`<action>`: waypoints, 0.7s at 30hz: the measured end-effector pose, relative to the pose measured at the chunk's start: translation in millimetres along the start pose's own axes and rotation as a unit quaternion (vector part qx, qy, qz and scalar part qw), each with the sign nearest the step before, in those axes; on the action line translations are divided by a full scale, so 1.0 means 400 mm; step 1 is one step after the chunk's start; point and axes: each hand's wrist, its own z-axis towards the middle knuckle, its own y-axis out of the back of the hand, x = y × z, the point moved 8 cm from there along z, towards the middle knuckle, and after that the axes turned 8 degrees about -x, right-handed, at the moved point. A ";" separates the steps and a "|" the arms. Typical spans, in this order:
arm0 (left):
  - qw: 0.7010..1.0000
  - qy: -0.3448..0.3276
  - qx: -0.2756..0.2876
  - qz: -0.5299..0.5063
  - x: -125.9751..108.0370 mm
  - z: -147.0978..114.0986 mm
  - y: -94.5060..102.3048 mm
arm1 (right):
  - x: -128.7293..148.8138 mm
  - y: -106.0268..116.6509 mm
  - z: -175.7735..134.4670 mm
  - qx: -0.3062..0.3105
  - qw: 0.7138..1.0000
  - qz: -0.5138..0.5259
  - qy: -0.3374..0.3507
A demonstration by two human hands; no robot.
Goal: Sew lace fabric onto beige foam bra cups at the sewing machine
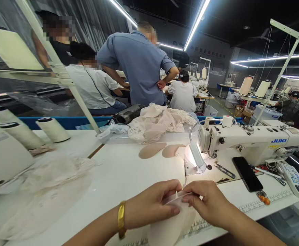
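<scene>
Both my hands hold a pale pinkish-white fabric piece [173, 223] over the front edge of the white table. My left hand [159, 201], with a gold bracelet at the wrist, pinches its upper edge between thumb and fingers. Close beside it, my right hand [205, 201] grips the same edge, the thumb lying on the front. The fabric's lower part hangs toward me. Just beyond my hands stands a white sewing machine [246, 140], its lamp [197, 155] lit over the needle area. Two beige oval pads [152, 150] lie farther back.
Sheer lace fabric [159, 123] is heaped at the back, and more sheer fabric [52, 184] spreads at left. Thread snips [225, 170] and a black phone [247, 173] lie right. Thread cones [52, 129] stand left. People sit and stand beyond the table.
</scene>
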 end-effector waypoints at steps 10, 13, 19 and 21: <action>0.906 -0.251 -0.128 0.315 -0.040 0.010 0.050 | -0.094 0.001 0.037 0.008 0.937 -0.292 0.190; 0.894 -0.302 -0.084 0.319 -0.045 0.043 -0.027 | -0.151 -0.001 0.043 0.075 0.925 -0.305 0.213; 0.853 -0.324 -0.146 0.383 -0.006 0.121 -0.094 | -0.170 0.050 0.041 0.088 0.919 -0.317 0.217; 0.858 -0.320 -0.169 0.363 0.005 0.119 -0.092 | -0.172 0.067 0.038 0.066 0.925 -0.320 0.196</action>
